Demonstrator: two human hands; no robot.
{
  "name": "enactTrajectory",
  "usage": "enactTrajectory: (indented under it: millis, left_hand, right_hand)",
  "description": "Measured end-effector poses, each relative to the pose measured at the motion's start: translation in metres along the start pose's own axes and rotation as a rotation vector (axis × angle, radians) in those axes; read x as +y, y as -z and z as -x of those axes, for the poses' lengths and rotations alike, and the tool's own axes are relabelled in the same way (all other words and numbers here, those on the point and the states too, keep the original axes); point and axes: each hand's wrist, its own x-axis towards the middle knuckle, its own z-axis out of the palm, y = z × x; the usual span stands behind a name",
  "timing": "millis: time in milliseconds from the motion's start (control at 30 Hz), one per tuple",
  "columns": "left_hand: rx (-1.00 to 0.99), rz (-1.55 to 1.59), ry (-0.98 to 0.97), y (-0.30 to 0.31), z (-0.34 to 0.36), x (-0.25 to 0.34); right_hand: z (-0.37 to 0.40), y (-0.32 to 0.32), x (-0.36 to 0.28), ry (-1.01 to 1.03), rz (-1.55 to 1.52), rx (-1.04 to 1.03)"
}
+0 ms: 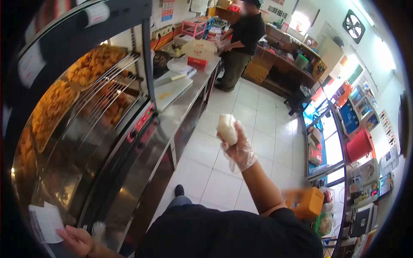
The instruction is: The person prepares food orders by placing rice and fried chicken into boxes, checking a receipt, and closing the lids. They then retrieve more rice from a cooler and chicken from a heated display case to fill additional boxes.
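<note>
My right hand (237, 148), in a clear plastic glove, is raised over the floor with its fingers wrapped round a white rounded bundle (226, 129) about as big as the palm. What the bundle is made of I cannot tell. Down at the lower left, my bare left hand (78, 241) has its fingers at the edge of a white printed paper (46, 223), gripping it beside the glass warming cabinet (148, 47). Behind the glass lie heaps of fried chicken (49, 112) on trays, next to a wire rack (105, 92).
A steel counter (183, 105) runs onward from the cabinet, carrying a white cutting board (172, 92), a knife (170, 79) and an open box (200, 51). A person (247, 36) in dark clothes stands at its far end. Shelves with a red bucket (359, 145) line the right side.
</note>
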Motion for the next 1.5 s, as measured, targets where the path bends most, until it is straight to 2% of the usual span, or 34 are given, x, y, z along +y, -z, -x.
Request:
enactTrajectory:
  millis: [33, 167, 200, 233, 300, 367, 433, 567, 667, 767, 800, 833, 867, 900, 933, 1000, 1033, 1100, 1233, 1300, 1333, 1367, 1400, 1433, 1500]
  left_hand:
    - [0.014, 0.003, 0.009, -0.028, -0.002, 0.027]
    - [0.134, 0.361, -0.153, -0.151, -0.033, 0.149]
    - [0.169, 0.444, -0.196, -0.183, -0.042, 0.182]
    - [0.141, 0.496, -0.188, -0.214, -0.048, 0.214]
    - [0.023, 0.568, -0.118, -0.273, -0.052, 0.276]
    - [-0.044, 0.875, -0.084, -0.329, -0.08, 0.337]
    - [-0.133, 0.95, -0.139, -0.369, -0.138, 0.408]
    - [-0.273, 1.066, -0.075, -0.462, -0.187, 0.512]
    - [-0.306, 0.987, 0.032, -0.539, -0.208, 0.59]
    - [-0.347, 0.86, 0.291, -0.602, -0.219, 0.665]
    - [-0.366, 0.794, 0.334, -0.619, -0.219, 0.689]
    - [-0.314, 0.838, 0.473, -0.639, -0.224, 0.708]
    - [-0.261, 0.886, 0.596, -0.654, -0.23, 0.719]
    - [-0.275, 0.829, 0.598, -0.661, -0.238, 0.725]
    - [-0.31, 0.79, 0.627, -0.665, -0.244, 0.73]
    - [-0.303, 0.698, 0.732, -0.673, -0.254, 0.738]
    - [-0.304, 0.652, 0.747, -0.676, -0.26, 0.744]
    - [-0.068, 0.818, 1.037, -0.673, -0.269, 0.753]
    - [-0.04, 0.619, 1.076, -0.67, -0.258, 0.787]
    - [-0.033, 0.582, 1.072, -0.665, -0.247, 0.794]
    - [-0.046, 0.573, 1.136, -0.662, -0.243, 0.795]
    - [-0.059, 0.569, 1.199, -0.662, -0.241, 0.796]
    - [0.018, 0.592, 1.252, -0.665, -0.244, 0.799]
    - [0.03, 0.576, 1.256, -0.667, -0.244, 0.799]
    - [-0.013, 0.51, 1.244, -0.67, -0.242, 0.797]
  right_hand:
    - [-0.025, 0.012, -0.008, -0.021, -0.016, -0.016]
    - [-0.146, 0.081, -0.062, -0.044, 0.068, 0.027]
    - [-0.18, 0.1, -0.082, -0.022, 0.082, 0.102]
    - [-0.212, 0.11, -0.101, -0.012, 0.084, 0.094]
    - [-0.264, 0.126, -0.138, 0.133, 0.234, 0.304]
    - [-0.301, 0.142, -0.175, 0.119, 0.209, 0.314]
    - [-0.336, 0.157, -0.208, 0.104, 0.172, 0.315]
    - [-0.428, 0.201, -0.272, 0.176, 0.172, 0.301]
    - [-0.521, 0.227, -0.31, 0.242, 0.392, 0.387]
    - [-0.632, 0.247, -0.339, 0.242, 0.856, 0.175]
    - [-0.682, 0.265, -0.34, 0.341, 1.093, 0.051]
    - [-0.736, 0.274, -0.335, 0.474, 1.296, -0.094]
    - [-0.766, 0.249, -0.341, 0.444, 1.462, -0.203]
    - [-0.786, 0.223, -0.342, 0.413, 1.621, -0.307]
    - [-0.816, 0.216, -0.332, 0.388, 1.598, -0.354]
    - [-0.87, 0.216, -0.303, 0.226, 1.82, -0.648]
    - [-0.893, 0.223, -0.287, 0.212, 1.807, -0.699]
    - [-0.932, 0.239, -0.251, -0.057, 1.782, -0.965]
    - [-0.956, 0.282, -0.202, -0.069, 1.695, -1.052]
    - [-0.956, 0.28, -0.211, 0.203, 1.725, -1.105]
    - [-0.953, 0.255, -0.232, 0.204, 1.722, -1.137]
    - [-0.944, 0.214, -0.266, 0.332, 1.711, -1.176]
    - [-0.943, 0.183, -0.287, 0.461, 1.692, -1.208]
    - [-0.96, 0.161, -0.291, 0.608, 1.684, -1.211]
    - [-1.004, 0.114, -0.293, 0.741, 1.614, -1.13]
